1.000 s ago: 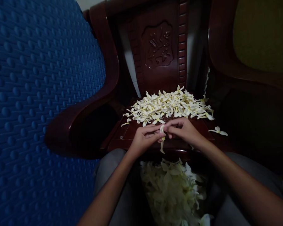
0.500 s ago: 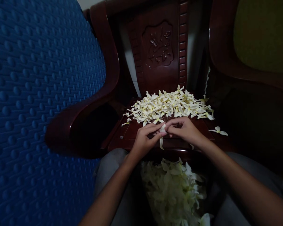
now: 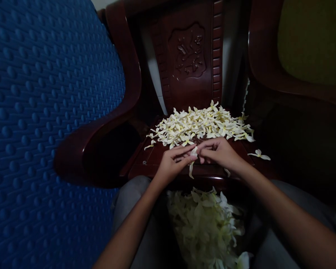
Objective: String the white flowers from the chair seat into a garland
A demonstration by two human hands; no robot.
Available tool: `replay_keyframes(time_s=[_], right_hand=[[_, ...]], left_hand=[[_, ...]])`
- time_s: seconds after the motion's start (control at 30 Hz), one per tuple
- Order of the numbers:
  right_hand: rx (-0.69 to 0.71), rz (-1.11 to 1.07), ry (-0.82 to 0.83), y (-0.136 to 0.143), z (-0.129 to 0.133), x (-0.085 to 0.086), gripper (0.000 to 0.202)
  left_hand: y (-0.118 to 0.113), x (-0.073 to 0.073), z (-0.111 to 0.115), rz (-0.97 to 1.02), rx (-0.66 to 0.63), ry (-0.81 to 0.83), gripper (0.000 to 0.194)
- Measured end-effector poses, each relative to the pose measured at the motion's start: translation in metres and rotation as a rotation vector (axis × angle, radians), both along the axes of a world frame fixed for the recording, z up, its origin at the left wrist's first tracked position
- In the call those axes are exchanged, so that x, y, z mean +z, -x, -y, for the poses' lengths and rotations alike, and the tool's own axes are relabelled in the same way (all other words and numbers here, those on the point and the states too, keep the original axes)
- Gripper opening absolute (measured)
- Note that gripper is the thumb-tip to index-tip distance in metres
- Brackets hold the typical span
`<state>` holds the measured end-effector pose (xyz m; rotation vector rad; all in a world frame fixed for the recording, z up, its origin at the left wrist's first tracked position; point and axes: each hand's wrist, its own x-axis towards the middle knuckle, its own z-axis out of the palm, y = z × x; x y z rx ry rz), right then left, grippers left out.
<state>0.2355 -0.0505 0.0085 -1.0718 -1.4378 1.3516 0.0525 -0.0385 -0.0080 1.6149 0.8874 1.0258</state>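
Note:
Between my two hands, over the front of the dark wooden chair seat (image 3: pixel 154 161), is a pale cream flower (image 3: pixel 194 151). My left hand (image 3: pixel 176 161) pinches it between thumb and fingers, and one long petal hangs below. My right hand (image 3: pixel 215 150) is closed at the flower's right side, its thumb and fingertips pressed together against it. What exactly the right fingertips grip is too small to make out. Just beyond my hands lies a heap of cream-white flowers (image 3: pixel 196 125) with yellowish centres.
A clear bag full of similar flowers (image 3: pixel 204 228) stands between my knees, below the seat edge. One loose flower (image 3: pixel 259 154) lies right of the heap. Curved wooden armrests (image 3: pixel 81 145) flank the seat. A blue studded mat (image 3: pixel 44 112) rises at left.
My right hand has shifted very slightly, and a bit more of the flower shows between the fingers. Both hands stay in nearly the same place.

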Motion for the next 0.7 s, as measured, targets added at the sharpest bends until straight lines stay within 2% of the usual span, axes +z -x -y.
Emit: replay_keyframes(time_s=[0.23,0.47,0.57,0.7], right_hand=[[-0.008,0.000,-0.007,-0.0008,-0.0006,0.0004,0.016],[-0.044,-0.001,0.008,0.0000,-0.0023,-0.0023,0.016],[-0.068,0.017,0.028,0.0005,-0.0035,-0.0028,0.014],[-0.066,0.084,0.042,0.0000,-0.0027,-0.0039,0.009]], left_hand=[[0.0001,0.0014,0.0009,-0.038,0.008,-0.034,0.037],[-0.0004,-0.0005,0.0030,-0.234,0.096,-0.494,0.026],[-0.0011,-0.0005,0.0033,-0.227,0.193,-0.535,0.023],[0.0012,0.0043,-0.0006,-0.100,0.437,-0.428,0.022]])
